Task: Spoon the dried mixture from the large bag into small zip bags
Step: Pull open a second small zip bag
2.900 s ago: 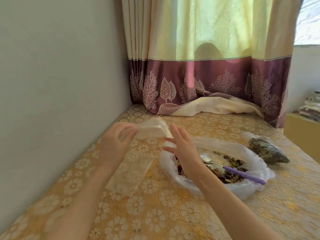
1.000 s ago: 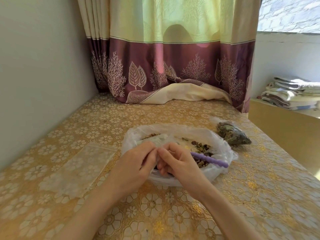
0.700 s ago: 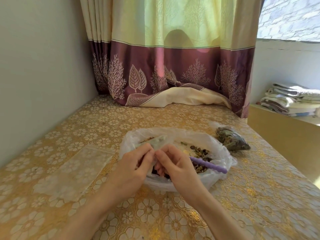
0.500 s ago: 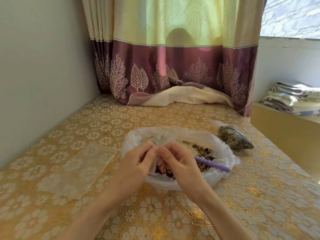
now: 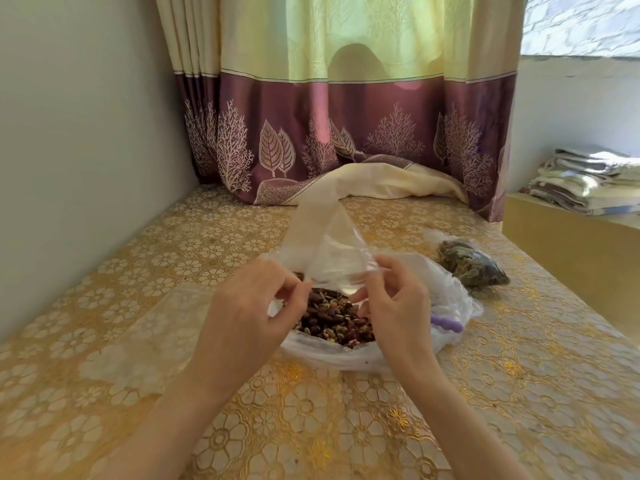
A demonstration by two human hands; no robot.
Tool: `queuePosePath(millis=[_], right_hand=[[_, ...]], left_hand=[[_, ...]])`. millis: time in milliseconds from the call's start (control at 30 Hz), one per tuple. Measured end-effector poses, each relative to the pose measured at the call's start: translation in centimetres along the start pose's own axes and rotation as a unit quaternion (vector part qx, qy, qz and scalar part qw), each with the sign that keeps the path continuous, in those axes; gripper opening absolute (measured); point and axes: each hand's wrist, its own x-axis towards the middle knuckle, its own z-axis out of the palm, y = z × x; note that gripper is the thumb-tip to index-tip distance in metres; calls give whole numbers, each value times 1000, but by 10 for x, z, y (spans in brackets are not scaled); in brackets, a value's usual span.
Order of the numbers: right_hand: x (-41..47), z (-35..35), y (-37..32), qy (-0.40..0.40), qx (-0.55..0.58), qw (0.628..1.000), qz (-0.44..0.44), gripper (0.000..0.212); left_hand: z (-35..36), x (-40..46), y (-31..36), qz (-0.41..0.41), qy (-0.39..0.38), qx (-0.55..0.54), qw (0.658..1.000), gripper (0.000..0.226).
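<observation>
While both hands are raised over the large bag (image 5: 446, 289) on the desk (image 5: 346, 427), I see the left hand (image 5: 249, 313) and the right hand (image 5: 394, 303) each pinch one lip of the small zip bag (image 5: 322, 244) between thumb and curled fingers, palms turned to each other, pulling its mouth apart. Half a second ago the two hands were close together, nearly touching, low over the dried mixture (image 5: 336, 315); now they are apart and the small zip bag stands up open above it. A filled bag (image 5: 471, 268) lies to the right, and the purple spoon handle (image 5: 446, 323) shows beside my right wrist.
</observation>
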Motion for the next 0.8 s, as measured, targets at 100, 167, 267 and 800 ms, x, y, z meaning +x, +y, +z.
queuePosePath(millis=[100, 167, 267, 800], right_hand=[[9, -13, -1, -17, 106, 992, 70, 41], [11, -21, -4, -58, 188, 973, 119, 54], [12, -23, -9, -114, 192, 967, 124, 42], [8, -18, -2, -119, -38, 992, -37, 10]], left_hand=[[-1, 3, 1, -82, -16, -52, 995, 33], [-3, 6, -4, -212, 22, -118, 970, 53], [-14, 10, -22, -374, 7, -301, 877, 105], [-7, 1, -35, -397, 73, -255, 879, 18]])
